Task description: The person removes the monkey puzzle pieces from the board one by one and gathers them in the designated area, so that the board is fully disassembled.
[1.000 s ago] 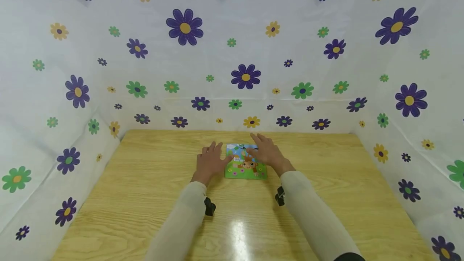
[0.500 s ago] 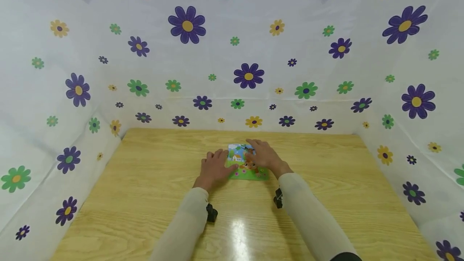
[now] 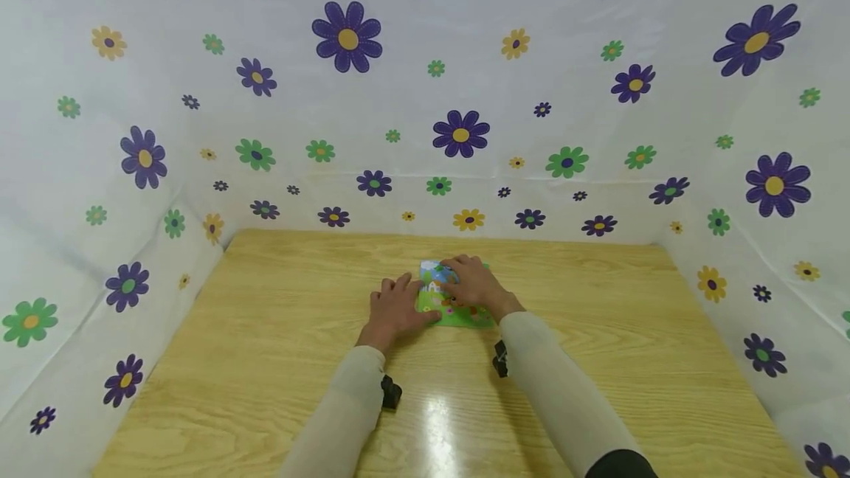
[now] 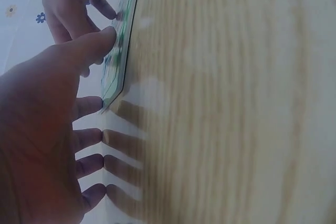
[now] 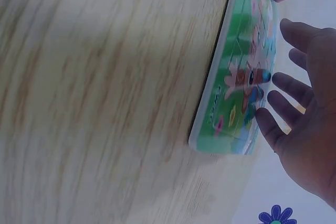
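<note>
A thin picture puzzle board, with a cartoon monkey, a house and flowers, lies flat on the wooden table. Faint cut lines cross its surface in the right wrist view. My left hand is at the board's left side; its thumb rests on the picture near the front left corner. In the left wrist view the other fingertips are spread, down at the tabletop along the edge. My right hand lies over the upper middle, covering part of the picture. Its loosely bent fingers touch or nearly touch the surface.
The wooden table extends around the board. White cloth walls with printed flowers stand behind it and at both sides. Small black wrist cameras hang beneath the sleeves.
My left hand has moved right onto the board's left edge, bringing the thumb onto the picture. My right hand has shifted left and covers more of the middle. The head view has tilted slightly.
</note>
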{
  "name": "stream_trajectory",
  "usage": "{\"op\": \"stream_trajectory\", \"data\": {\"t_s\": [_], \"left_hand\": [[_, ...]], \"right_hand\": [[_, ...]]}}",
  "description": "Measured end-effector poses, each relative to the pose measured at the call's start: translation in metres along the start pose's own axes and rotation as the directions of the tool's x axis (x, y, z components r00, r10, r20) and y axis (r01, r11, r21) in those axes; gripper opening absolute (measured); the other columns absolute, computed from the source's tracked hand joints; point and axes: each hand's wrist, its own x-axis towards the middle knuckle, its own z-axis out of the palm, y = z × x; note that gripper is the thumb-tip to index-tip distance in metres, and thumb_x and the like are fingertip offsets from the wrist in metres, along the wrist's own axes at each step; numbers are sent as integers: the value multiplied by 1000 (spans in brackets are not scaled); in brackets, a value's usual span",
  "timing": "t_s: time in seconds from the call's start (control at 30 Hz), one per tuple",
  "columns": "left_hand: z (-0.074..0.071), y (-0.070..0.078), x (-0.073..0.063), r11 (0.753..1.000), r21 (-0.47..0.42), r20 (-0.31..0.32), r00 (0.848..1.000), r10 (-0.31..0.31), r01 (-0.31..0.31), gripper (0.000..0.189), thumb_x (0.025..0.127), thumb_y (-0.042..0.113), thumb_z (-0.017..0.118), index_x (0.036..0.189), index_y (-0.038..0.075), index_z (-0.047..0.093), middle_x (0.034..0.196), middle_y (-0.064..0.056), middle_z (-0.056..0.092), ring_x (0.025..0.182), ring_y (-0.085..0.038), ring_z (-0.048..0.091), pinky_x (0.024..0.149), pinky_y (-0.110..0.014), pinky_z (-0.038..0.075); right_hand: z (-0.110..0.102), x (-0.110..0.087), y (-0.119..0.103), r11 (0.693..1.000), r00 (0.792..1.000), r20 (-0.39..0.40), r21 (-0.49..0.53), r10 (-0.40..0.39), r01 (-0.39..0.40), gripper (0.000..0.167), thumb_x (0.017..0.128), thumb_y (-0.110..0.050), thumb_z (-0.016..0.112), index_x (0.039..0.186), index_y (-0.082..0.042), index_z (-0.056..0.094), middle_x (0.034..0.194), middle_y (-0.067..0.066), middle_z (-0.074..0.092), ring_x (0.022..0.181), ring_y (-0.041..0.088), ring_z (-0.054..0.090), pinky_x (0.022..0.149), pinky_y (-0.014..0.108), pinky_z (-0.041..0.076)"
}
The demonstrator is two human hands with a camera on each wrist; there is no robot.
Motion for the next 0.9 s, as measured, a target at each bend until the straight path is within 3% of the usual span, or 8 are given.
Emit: {"op": "stream_trajectory", "data": {"t_s": [0.3,0.57,0.67,0.9], "left_hand": [[-3,5,-5,1000,-3,15,1000,-17,17,80,81,69,61,147,28,42,159,-3,29,137,-35,32,101,-60,34],[-6,6,-7,1000,-8,24,999,-30,30,80,81,68,62,147,29,41,159,-3,29,137,-36,32,101,-60,34],[-8,7,-7,1000,-12,26,999,-25,26,79,81,67,62,148,29,41,159,-3,29,137,-37,32,101,-61,34],[-11,8,-6,999,-6,25,999,-32,32,80,81,67,63,147,28,42,159,-3,28,138,-37,32,102,-62,33]], "right_hand": [[5,5,-4,999,1000,-8,-38,-8,8,49,97,-38,57,141,-18,50,141,13,46,130,36,42,106,50,40],[3,8,-12,999,999,30,-51,-15,16,44,97,-38,57,138,-22,53,138,12,44,125,34,44,92,52,48],[0,12,-15,998,998,60,-60,4,0,43,98,-39,55,138,-23,53,136,12,43,123,33,43,89,54,48],[-4,20,-21,996,994,102,-80,44,-36,39,99,-34,53,137,-25,51,136,14,40,127,36,38,95,65,41]]}}
